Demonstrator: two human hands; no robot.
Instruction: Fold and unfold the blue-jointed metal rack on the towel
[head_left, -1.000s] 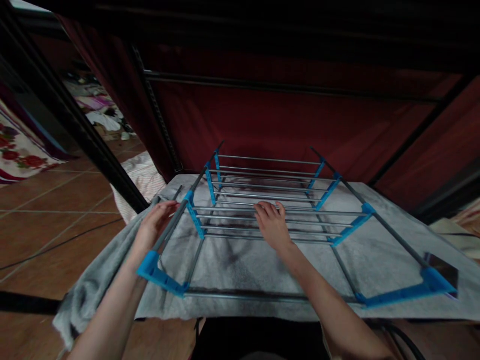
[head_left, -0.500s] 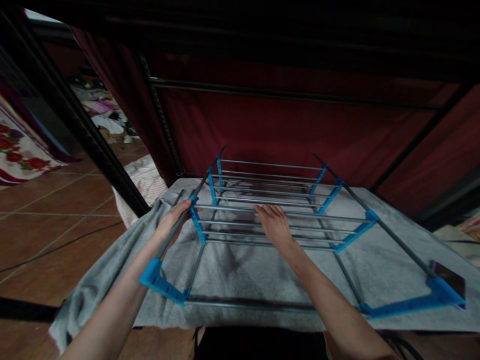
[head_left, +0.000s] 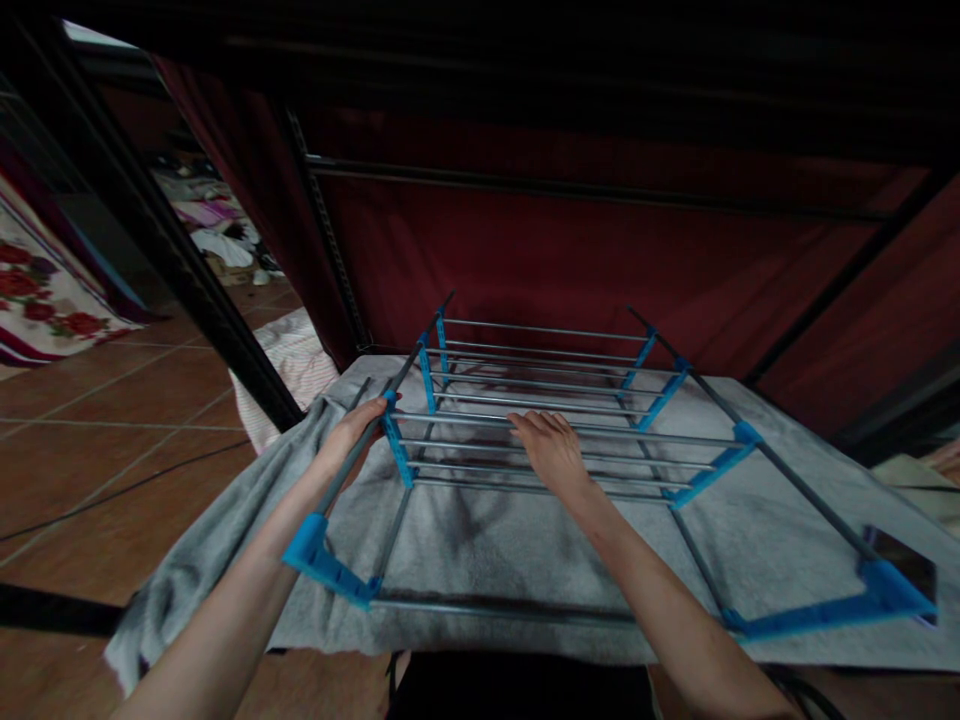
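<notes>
A rack frame of grey metal tubes with blue plastic brackets, much like a shoe rack [head_left: 480, 605], lies on a grey blanket [head_left: 510, 545]. My left hand [head_left: 351, 440] is closed round its left long tube, just below a blue bracket [head_left: 396, 448]; part of the fingers is hidden behind the tube. Over the middle of a cross bar [head_left: 652, 433] bend the fingers of my right hand [head_left: 551, 447], gripping it from above. Further cross bars run parallel on both sides of that one. At the near right corner sits a large blue end bracket [head_left: 832, 612].
A dark phone-like slab [head_left: 904, 562] lies by the right corner bracket. Black metal posts [head_left: 172, 250] and a dark red curtain [head_left: 585, 260] enclose the blanket. At left are a tiled floor [head_left: 97, 430], a cable [head_left: 150, 478] and a flowered cloth [head_left: 45, 300].
The view has shifted very slightly. Both hands keep their places on the rack, which has not visibly moved on the blanket.
</notes>
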